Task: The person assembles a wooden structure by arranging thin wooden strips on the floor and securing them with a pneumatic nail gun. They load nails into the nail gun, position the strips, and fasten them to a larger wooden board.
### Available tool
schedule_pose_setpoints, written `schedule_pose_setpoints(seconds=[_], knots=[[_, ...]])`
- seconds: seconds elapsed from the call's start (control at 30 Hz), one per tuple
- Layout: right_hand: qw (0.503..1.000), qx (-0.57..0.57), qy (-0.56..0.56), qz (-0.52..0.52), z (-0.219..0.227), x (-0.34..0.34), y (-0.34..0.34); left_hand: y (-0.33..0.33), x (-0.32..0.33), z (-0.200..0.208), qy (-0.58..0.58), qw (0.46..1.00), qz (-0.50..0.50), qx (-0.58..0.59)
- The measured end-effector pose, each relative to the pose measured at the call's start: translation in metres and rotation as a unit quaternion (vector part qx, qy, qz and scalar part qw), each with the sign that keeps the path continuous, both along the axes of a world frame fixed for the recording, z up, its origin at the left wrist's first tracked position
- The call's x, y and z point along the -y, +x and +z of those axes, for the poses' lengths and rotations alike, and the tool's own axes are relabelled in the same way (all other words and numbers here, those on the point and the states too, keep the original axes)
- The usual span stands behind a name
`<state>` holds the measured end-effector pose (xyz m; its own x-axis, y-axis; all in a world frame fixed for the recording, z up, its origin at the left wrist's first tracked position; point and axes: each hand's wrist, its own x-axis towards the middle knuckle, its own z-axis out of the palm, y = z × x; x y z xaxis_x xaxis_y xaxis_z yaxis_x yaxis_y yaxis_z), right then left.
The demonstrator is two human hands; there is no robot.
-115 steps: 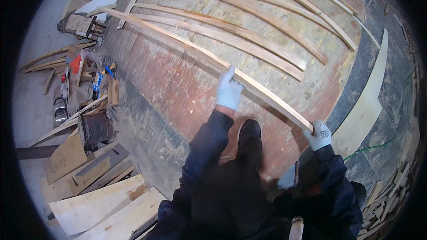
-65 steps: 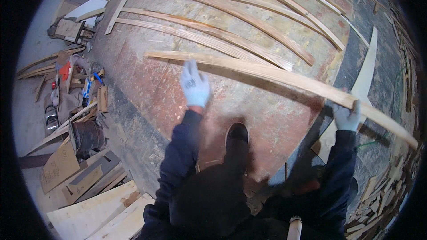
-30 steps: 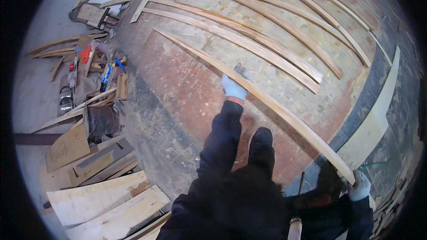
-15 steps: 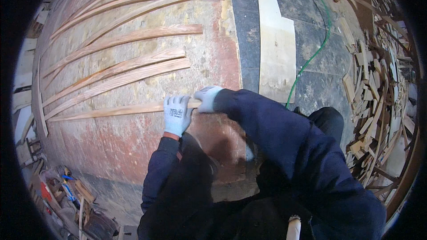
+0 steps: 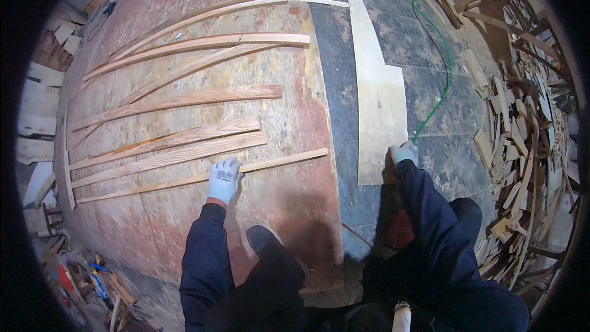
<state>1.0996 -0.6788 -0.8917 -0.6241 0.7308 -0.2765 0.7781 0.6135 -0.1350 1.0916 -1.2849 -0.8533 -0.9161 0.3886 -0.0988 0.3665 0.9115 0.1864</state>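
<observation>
A thin wooden strip (image 5: 203,176) is laid below the row of curved slats (image 5: 178,101) at centre left, pressed flat by the spread left hand (image 5: 224,179). The right hand (image 5: 404,152) rests at the pale plywood panel (image 5: 378,95); its grip cannot be told. Fastening appears undone.

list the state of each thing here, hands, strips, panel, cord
left hand: gloved, pressed flat on the thin wooden strip
thin wooden strip: lying flat on the floor, nearest the person
right hand: gloved, at the lower edge of the plywood panel
plywood panel: flat on the dark floor
other wooden strips: laid side by side
green cord: slack, snaking across the floor
</observation>
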Motion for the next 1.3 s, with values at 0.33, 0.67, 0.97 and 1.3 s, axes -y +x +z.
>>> schedule_pose_setpoints(seconds=[0.33, 0.67, 0.97, 1.3], knots=[[0.999, 0.047, -0.019, 0.02, 0.046, 0.015, -0.015, 0.007, -0.009, -0.006, 0.062, 0.997, 0.047, -0.027], [0.986, -0.112, -0.03, 0.121, 0.025, 0.032, -0.01, 0.011, -0.014, -0.006, 0.084, 0.994, 0.053, -0.055], [0.994, -0.09, -0.056, -0.018, 0.012, 0.031, -0.011, 0.01, -0.033, 0.003, 0.043, 0.991, 0.078, -0.096], [0.827, -0.327, -0.45, -0.084, 0.002, 0.003, -0.022, 0.01, -0.036, 0.003, 0.005, 0.994, 0.09, -0.067]])
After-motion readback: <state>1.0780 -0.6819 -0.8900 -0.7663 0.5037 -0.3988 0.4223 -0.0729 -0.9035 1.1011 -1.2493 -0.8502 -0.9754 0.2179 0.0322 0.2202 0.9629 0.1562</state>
